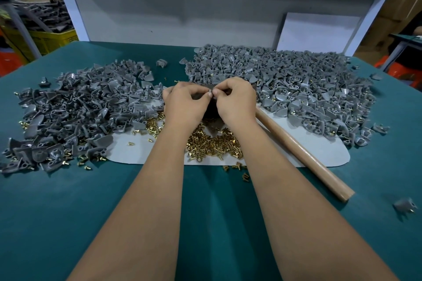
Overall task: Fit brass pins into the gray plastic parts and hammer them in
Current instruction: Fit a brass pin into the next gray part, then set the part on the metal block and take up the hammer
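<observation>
My left hand (185, 104) and my right hand (236, 100) meet fingertip to fingertip over a dark block (211, 109) at the table's middle. Between the fingertips sits a small gray plastic part (210, 93), pinched by both hands; whether a pin is in it is hidden. A heap of loose brass pins (212, 143) lies on a pale gray mat (319, 150) just below my hands. Gray plastic parts form one big pile on the left (80, 112) and another on the right (296, 84). The hammer's wooden handle (301, 155) lies to the right of my right wrist.
The green tabletop (68, 201) carries everything. One stray gray part (404, 205) lies near the right front. A gray back panel (171, 11) closes the table's far side. A yellow crate (54, 41) with dark parts stands beyond the left corner.
</observation>
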`<state>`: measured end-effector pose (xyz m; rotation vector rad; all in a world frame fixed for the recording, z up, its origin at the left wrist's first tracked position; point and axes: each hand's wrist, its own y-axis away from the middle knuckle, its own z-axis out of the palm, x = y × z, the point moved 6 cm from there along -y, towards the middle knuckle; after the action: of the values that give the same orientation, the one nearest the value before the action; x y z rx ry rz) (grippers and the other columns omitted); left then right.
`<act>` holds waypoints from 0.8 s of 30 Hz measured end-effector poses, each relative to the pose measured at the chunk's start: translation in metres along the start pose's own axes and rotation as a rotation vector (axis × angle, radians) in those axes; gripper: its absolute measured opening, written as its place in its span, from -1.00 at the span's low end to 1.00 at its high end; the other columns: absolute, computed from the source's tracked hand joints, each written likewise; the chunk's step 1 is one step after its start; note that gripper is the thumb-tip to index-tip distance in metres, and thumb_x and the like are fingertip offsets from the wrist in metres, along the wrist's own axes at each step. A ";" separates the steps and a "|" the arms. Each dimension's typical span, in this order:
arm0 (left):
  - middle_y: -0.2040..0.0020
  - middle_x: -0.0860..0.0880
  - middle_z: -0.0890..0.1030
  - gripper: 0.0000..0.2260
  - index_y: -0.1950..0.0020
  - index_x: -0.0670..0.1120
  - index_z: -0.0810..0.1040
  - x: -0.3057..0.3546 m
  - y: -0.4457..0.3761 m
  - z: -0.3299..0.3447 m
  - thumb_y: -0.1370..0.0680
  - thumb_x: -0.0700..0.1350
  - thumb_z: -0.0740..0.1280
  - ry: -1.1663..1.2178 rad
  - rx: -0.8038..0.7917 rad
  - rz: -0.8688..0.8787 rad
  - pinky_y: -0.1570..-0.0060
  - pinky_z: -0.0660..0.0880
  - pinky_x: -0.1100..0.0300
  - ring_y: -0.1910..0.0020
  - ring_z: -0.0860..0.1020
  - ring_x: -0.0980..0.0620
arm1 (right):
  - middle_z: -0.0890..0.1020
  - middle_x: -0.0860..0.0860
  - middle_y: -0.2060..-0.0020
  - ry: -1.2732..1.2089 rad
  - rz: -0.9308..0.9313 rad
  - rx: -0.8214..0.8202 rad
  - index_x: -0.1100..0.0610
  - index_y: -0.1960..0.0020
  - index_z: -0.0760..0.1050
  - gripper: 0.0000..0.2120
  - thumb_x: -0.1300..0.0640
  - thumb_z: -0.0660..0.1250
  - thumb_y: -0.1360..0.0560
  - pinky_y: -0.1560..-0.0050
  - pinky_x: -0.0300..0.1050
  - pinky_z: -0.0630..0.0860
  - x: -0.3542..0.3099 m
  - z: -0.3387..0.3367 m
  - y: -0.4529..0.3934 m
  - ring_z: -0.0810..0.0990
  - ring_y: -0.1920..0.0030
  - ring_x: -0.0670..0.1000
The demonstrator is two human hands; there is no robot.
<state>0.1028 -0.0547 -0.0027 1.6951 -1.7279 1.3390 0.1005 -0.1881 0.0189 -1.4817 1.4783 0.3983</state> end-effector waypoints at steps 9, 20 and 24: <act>-0.08 0.08 0.55 -0.90 0.00 0.12 0.69 0.000 0.001 0.001 -0.55 0.00 0.38 -0.004 0.002 0.014 -0.11 0.11 0.24 -0.29 0.26 -0.08 | 0.54 -0.10 0.27 0.016 0.096 0.000 0.05 0.26 0.56 -0.84 0.21 0.37 -0.49 0.30 -0.27 0.30 0.002 0.002 -0.002 0.42 0.31 -0.19; -0.12 0.05 0.56 -0.90 0.00 0.11 0.69 0.000 0.002 -0.001 -0.54 0.01 0.39 0.010 0.005 -0.011 -0.08 0.08 0.29 -0.32 0.25 -0.06 | 0.59 -0.03 0.10 -0.042 0.091 0.024 0.07 0.23 0.54 -0.86 0.22 0.36 -0.50 0.16 -0.26 0.31 0.003 0.001 0.003 0.45 0.21 -0.12; -0.11 0.05 0.55 -0.92 0.02 0.13 0.68 0.001 0.003 -0.001 -0.54 0.01 0.40 0.022 0.005 -0.020 -0.12 0.13 0.23 -0.30 0.23 -0.07 | 0.58 -0.05 0.12 -0.035 0.083 0.021 0.06 0.22 0.55 -0.86 0.22 0.36 -0.50 0.29 -0.38 0.26 0.004 0.001 0.002 0.42 0.26 -0.20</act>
<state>0.0993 -0.0551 -0.0025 1.6891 -1.6930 1.3493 0.0997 -0.1892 0.0148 -1.3934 1.5150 0.4557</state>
